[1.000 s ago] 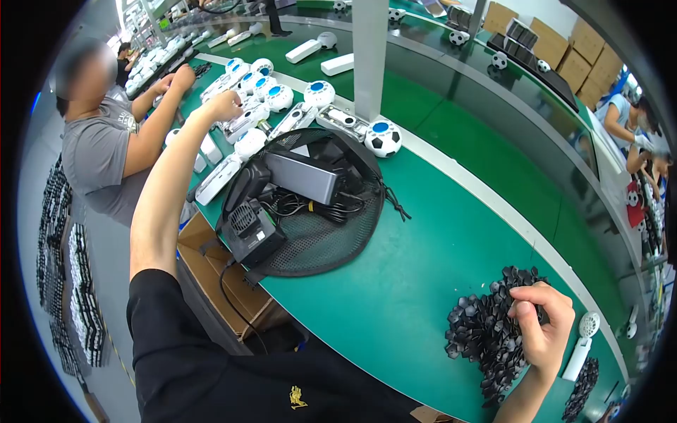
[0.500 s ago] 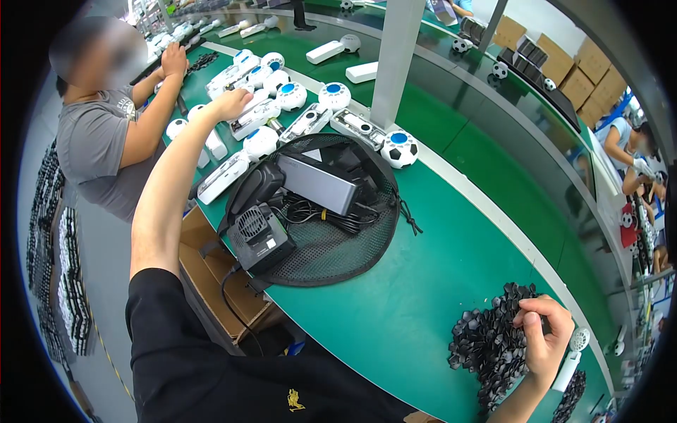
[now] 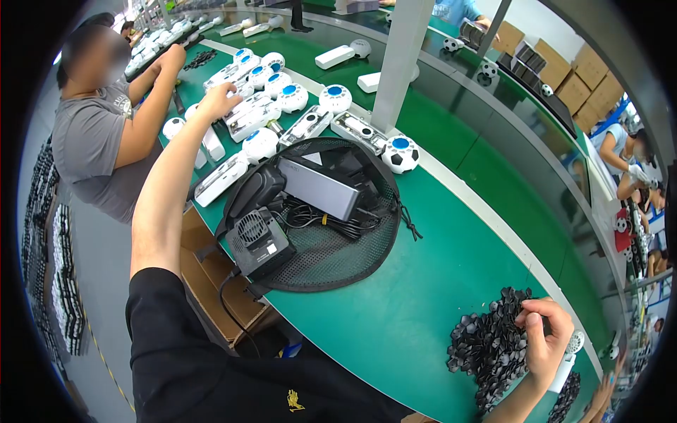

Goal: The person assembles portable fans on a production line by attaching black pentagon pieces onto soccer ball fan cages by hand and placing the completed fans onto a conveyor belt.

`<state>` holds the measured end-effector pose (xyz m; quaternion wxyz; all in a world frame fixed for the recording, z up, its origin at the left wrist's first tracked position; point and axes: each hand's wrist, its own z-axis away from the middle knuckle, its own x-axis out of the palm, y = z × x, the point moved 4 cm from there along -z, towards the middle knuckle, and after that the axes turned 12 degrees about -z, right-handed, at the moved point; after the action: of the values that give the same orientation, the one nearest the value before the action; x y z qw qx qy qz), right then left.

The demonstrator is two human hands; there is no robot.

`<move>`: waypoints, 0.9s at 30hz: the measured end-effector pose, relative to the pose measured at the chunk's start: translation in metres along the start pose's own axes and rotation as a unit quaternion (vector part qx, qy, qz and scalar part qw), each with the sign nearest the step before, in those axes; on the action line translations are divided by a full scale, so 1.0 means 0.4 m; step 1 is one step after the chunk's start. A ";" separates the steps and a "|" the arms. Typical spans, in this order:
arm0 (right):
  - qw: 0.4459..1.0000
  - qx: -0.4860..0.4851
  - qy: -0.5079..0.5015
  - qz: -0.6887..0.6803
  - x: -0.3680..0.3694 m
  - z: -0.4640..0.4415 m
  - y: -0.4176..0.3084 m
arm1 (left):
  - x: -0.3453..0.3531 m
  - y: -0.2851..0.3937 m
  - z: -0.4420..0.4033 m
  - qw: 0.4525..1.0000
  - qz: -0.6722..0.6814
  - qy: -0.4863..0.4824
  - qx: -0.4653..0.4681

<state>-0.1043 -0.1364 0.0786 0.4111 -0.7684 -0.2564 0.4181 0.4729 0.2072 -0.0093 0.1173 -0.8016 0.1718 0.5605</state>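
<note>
My left hand (image 3: 217, 103) reaches across to the row of white housings with round, blue-centred heads. Its fingers are curved and apart beside an opened white housing (image 3: 252, 116), and no held thing shows. At the lower right, my right hand (image 3: 549, 338) is closed in a pinch, thumb against forefinger, over a pile of small black plastic pieces (image 3: 486, 352). Whatever lies between those fingertips is too small to make out against the pile. Partly behind the right hand lies a white handle with a round grille head (image 3: 575, 342).
A black mesh bag (image 3: 331, 264) with a grey power bank (image 3: 319, 189), cables and a black fan-vented box (image 3: 262, 242) occupies the middle of the green table. A metal post (image 3: 396, 70) rises behind it. A co-worker (image 3: 106, 134) sits at left; a cardboard box (image 3: 204, 282) stands below.
My left hand has shifted slightly left and up along the white housings. My right hand keeps its pinch over the black pieces. Another person's hand has appeared at the lower right edge.
</note>
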 end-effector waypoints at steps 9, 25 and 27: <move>0.999 0.009 0.037 0.001 -0.027 0.013 0.000 | -0.013 -0.068 -0.050 0.996 -0.056 -0.008 -0.071; 0.996 0.031 0.078 0.029 -0.021 0.002 -0.009 | 0.050 -0.077 -0.154 0.997 0.021 -0.059 -0.040; 0.996 0.031 0.081 0.027 -0.014 -0.003 -0.010 | 0.015 -0.035 -0.139 0.995 -0.058 -0.075 -0.014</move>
<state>-0.1064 -0.1390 0.0847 0.4426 -0.7933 -0.1888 0.3729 0.5281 0.1981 0.0039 0.1511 -0.7676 0.1078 0.6135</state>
